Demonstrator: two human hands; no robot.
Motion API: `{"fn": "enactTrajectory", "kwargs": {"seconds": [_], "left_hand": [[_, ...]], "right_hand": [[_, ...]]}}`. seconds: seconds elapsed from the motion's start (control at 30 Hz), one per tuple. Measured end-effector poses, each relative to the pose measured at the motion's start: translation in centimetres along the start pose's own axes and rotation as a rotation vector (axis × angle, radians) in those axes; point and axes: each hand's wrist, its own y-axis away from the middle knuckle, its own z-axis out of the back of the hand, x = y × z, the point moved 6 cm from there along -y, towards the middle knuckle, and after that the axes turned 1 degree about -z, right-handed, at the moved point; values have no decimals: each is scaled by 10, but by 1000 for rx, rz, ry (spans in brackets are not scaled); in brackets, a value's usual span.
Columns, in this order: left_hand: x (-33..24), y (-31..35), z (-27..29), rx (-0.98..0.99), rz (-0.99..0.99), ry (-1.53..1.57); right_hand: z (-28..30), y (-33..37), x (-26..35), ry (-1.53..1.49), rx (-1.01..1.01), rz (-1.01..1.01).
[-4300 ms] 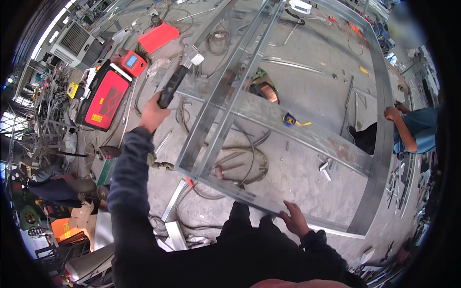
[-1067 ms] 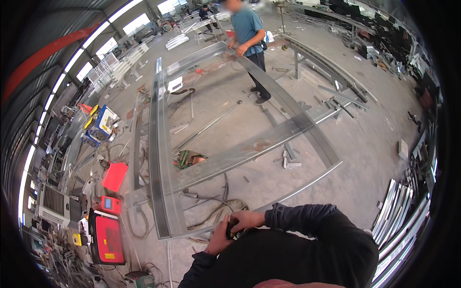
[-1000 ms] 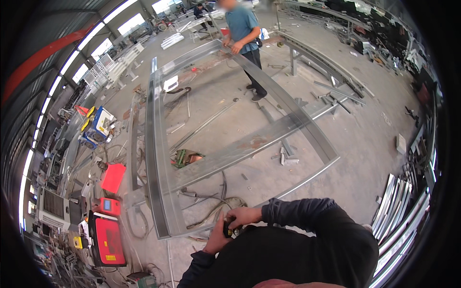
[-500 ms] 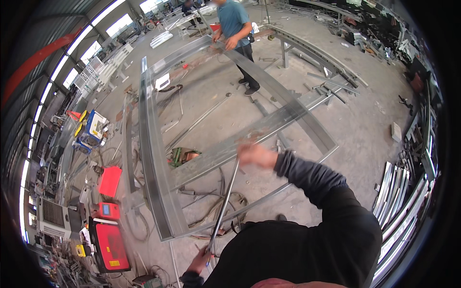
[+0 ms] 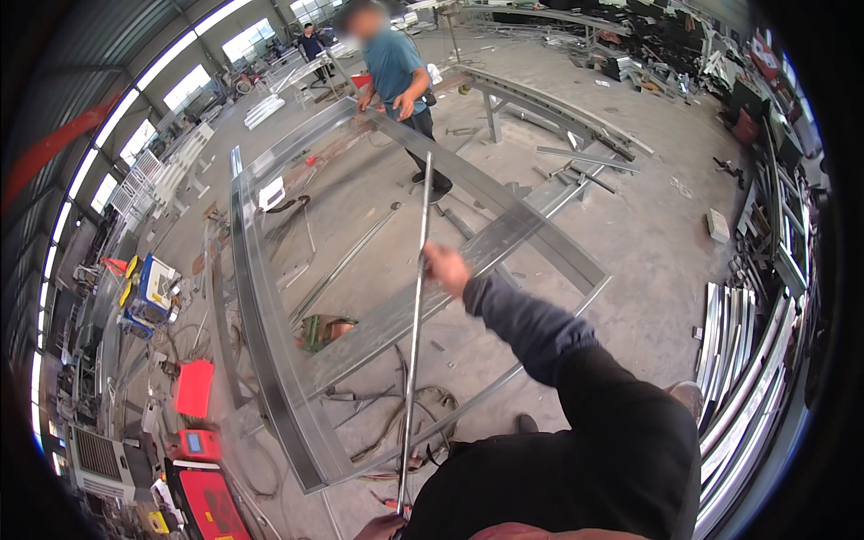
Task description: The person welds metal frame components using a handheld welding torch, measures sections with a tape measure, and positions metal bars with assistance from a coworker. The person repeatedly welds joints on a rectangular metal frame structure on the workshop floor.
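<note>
change: silvery strip (image 5: 414,342), possibly tape blade, now extends beyond right hand (image 5: 446,268); earlier, visible upper end lay at that hand. strip crosses metal frame (image 5: 269,369) in view, lower end at left hand (image 5: 382,527). right hand meets strip; blur hides whether fingers clamp. left hand mostly cut off; grip cannot be told. judgement: strip extended for use; contact with frame unclear.

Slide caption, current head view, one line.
Left hand low on a long silver strip, blurred right hand higher up; metal frame and co-worker beyond.
</note>
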Motion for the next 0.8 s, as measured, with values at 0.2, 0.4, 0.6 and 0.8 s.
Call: {"fn": "enactTrajectory", "kwargs": {"seconds": [0.2,0.4,0.6,0.8], "left_hand": [[-81,-136,76,-131,-535,-787],[-141,-195,108,-129,-62,403],[-183,-230,139,-159,-44,405],[-209,-241,151,-165,-45,415]], "right_hand": [[12,186,-92,138,240,-247],[89,280,-98,505,172,-159],[143,312,-88,532,-5,-215],[144,322,-76,526,-51,-190]]}}
